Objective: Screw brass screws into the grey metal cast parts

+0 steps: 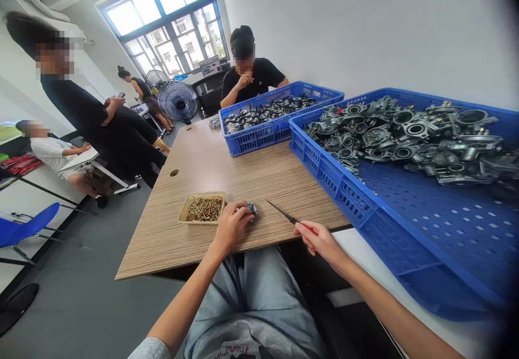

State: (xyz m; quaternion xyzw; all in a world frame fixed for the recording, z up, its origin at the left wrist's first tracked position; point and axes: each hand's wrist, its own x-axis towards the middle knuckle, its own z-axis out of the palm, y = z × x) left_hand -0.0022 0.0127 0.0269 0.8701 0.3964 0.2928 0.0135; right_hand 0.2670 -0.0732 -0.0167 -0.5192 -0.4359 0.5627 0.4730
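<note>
On the wood-grain table, my left hand (234, 224) is closed around a small grey metal casting, a carburetor body (252, 208), and most of that part is hidden under the fingers. My right hand (322, 240) grips the red handle of a thin screwdriver (287, 217) at the table's front edge. Its dark shaft points up and left, with the tip apart from the carburetor body. Just left of my left hand sits a shallow cream tray (181, 214) filled with small brass pieces (204, 208).
A large blue crate (336, 186) of metal castings (401, 132) stands to the right. Behind it is another blue crate (259, 141) with similar parts. A person (259, 80) sits across the table; others are at the left, near a fan (177, 101).
</note>
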